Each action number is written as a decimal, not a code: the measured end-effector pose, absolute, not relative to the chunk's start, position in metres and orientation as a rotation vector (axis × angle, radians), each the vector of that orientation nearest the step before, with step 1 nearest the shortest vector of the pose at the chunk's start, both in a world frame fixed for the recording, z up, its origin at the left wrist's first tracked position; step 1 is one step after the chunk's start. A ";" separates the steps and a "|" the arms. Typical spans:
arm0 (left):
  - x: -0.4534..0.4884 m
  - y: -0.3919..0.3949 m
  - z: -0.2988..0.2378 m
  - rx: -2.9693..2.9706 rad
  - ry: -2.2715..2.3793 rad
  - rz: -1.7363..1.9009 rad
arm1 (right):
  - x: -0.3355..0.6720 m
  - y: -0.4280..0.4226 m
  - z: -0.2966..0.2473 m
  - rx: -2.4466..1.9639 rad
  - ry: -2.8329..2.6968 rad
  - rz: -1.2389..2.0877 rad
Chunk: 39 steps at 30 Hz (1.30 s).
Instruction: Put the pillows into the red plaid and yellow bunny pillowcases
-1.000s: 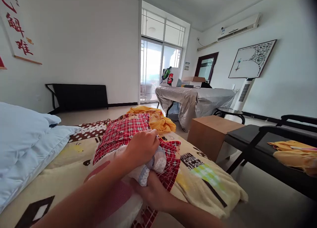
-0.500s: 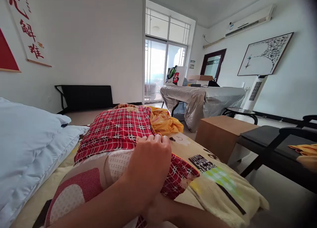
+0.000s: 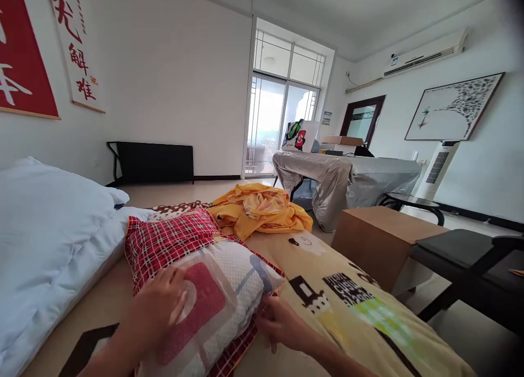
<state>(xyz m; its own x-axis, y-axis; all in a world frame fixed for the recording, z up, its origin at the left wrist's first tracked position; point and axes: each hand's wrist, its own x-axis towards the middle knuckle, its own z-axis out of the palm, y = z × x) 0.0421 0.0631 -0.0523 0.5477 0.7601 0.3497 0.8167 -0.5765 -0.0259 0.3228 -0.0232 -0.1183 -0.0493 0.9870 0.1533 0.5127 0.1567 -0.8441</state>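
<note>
A pillow (image 3: 235, 270) with a white dotted cover and a red patch lies on the bed, partly inside a red plaid pillowcase (image 3: 164, 238). My left hand (image 3: 158, 311) rests on top of the pillow near its lower end, fingers curled against the fabric. My right hand (image 3: 282, 322) is at the pillow's right edge, its fingers pinched on the red plaid edge of the pillowcase under the pillow. Both forearms enter from the bottom of the view.
A pale blue quilt (image 3: 45, 229) is piled at the left. Yellow cloth (image 3: 260, 208) lies at the far end of the patterned bedsheet (image 3: 347, 300). A brown box (image 3: 380, 240) and a black bench (image 3: 470, 262) stand to the right; a covered table (image 3: 347, 175) is behind.
The pillow has been laid flat with its white and red side up. My left hand moved from on top of the bundle to the lower left; my right hand came out at the right edge.
</note>
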 end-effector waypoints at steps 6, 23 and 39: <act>-0.012 0.116 -0.075 -2.470 -1.599 -0.664 | 0.285 -0.045 -0.070 -1.226 -2.252 -0.157; -0.043 0.157 -0.079 -2.433 -1.933 -0.973 | 0.192 0.065 -0.059 -1.282 -2.346 -0.262; -0.002 0.111 -0.055 -2.724 -1.542 -1.113 | 0.173 0.074 -0.121 -1.182 -2.000 -0.390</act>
<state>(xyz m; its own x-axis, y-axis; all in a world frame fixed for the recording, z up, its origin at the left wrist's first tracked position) -0.0020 0.1114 -0.0547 0.3502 0.8151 0.4616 0.6945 -0.5566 0.4560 0.1730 0.0741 -0.1211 -0.2775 0.6098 0.7424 0.8442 0.5236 -0.1146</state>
